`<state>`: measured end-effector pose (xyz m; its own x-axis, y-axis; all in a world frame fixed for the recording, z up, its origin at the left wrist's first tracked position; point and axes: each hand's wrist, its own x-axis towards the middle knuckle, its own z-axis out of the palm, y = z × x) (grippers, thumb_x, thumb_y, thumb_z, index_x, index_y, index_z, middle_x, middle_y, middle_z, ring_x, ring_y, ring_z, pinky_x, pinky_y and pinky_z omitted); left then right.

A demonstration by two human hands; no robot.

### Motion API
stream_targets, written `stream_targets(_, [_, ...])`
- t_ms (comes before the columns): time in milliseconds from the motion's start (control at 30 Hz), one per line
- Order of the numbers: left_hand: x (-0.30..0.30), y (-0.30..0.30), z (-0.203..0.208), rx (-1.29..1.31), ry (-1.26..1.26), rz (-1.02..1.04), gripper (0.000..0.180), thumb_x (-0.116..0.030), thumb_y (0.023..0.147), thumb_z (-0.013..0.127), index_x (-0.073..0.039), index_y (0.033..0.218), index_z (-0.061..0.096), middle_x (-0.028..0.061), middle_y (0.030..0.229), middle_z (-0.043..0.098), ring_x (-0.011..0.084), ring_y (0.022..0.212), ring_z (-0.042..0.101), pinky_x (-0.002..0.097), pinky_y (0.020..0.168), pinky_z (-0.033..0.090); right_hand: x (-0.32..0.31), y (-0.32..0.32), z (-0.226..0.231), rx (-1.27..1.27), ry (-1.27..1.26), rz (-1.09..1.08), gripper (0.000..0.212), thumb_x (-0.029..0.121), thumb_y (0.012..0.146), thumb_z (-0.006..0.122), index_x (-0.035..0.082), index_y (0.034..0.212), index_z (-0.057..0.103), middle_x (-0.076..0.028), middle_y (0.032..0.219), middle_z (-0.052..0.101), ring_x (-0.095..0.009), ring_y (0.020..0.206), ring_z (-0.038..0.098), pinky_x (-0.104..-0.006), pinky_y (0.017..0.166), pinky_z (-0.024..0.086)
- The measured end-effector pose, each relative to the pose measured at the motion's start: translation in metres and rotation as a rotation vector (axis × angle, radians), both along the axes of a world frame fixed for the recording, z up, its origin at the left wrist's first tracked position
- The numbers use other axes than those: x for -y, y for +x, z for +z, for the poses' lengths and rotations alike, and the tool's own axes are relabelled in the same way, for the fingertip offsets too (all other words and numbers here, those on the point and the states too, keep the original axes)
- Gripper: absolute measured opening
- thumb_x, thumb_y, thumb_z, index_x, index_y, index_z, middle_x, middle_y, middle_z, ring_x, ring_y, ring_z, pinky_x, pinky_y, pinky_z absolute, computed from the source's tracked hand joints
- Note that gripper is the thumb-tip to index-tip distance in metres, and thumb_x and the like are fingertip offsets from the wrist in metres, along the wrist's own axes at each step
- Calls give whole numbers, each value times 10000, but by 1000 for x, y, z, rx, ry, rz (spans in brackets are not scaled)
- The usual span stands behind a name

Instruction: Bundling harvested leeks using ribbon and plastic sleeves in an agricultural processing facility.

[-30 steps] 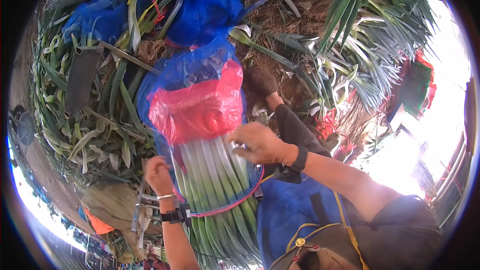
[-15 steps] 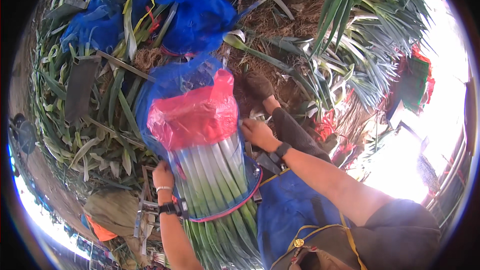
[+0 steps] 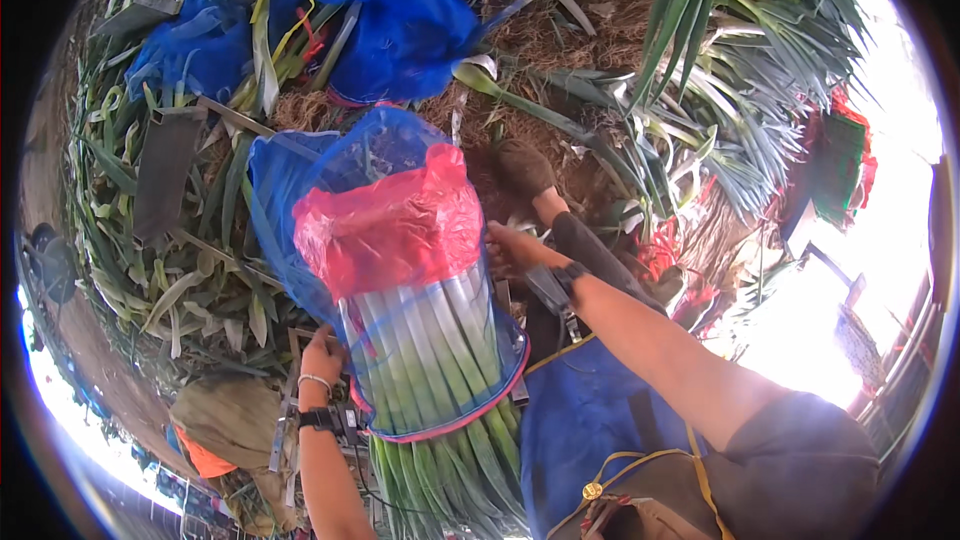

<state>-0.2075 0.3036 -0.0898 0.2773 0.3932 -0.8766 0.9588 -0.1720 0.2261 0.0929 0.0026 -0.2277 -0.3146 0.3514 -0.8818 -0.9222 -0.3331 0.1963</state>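
Note:
A bundle of leeks (image 3: pixel 425 345) lies before me, green leaves toward me. A red plastic bag (image 3: pixel 390 225) wraps its far end. Around both is a blue net bag (image 3: pixel 290 205) with a pink-edged mouth across the leaves. My right hand (image 3: pixel 515 248) is closed at the net's right side, fingers curled against it. On the lower left side, my left hand (image 3: pixel 321 355) has bent fingers at the net's edge and seems to pinch it; the fingertips are partly hidden.
Loose leeks and leaves (image 3: pixel 190 280) heap up on the left. More leeks (image 3: pixel 740 110) lie at the far right. Blue netting (image 3: pixel 410 20) is piled at the back. A grey metal plate (image 3: pixel 168 175) stands left of the bundle. My shoe (image 3: pixel 525 170) is beyond my right hand.
The net's far part has slumped to the left and lies looser around the red bag. My left hand has shifted slightly left; my right hand has moved slightly right and up.

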Motion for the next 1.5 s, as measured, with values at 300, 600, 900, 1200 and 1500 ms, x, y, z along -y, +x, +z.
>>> stream_targets(300, [-10,22,-70,232,-12,363,240,-172,866,530,-47,1040,637,89,863,677,231,699,629,318,618,478,-20,-6,37,803,73,399,276,261,896,522,42,1040,608,-146,838,642,-288,802,618,-379,712,465])
stream_targets(600, [5,11,-74,-422,55,-622,168,-142,815,583,-102,949,676,168,993,665,339,946,638,406,769,529,25,-19,117,1102,291,776,292,280,877,540,1,812,593,-193,739,592,-350,695,595,-398,628,470])
stream_targets(900, [-6,-58,-118,-173,-36,-960,277,-312,817,548,-98,911,696,150,944,679,331,894,652,410,747,534,92,-77,190,886,927,1207,252,259,791,505,36,694,569,-182,689,588,-389,660,584,-498,585,455])
stream_targets(1200, [7,-26,-108,-190,-86,-915,315,-317,844,512,-99,1014,661,193,1009,653,360,919,635,424,767,519,28,-39,217,857,1061,896,248,228,814,530,20,681,509,-166,684,541,-364,664,562,-442,560,424])
stream_targets(1500, [-14,49,-35,178,-50,-204,345,-237,903,451,-23,1148,564,210,1059,635,353,948,624,388,836,482,18,-12,185,1306,665,537,193,163,859,579,39,716,538,-53,756,535,-161,755,510,-326,694,426])
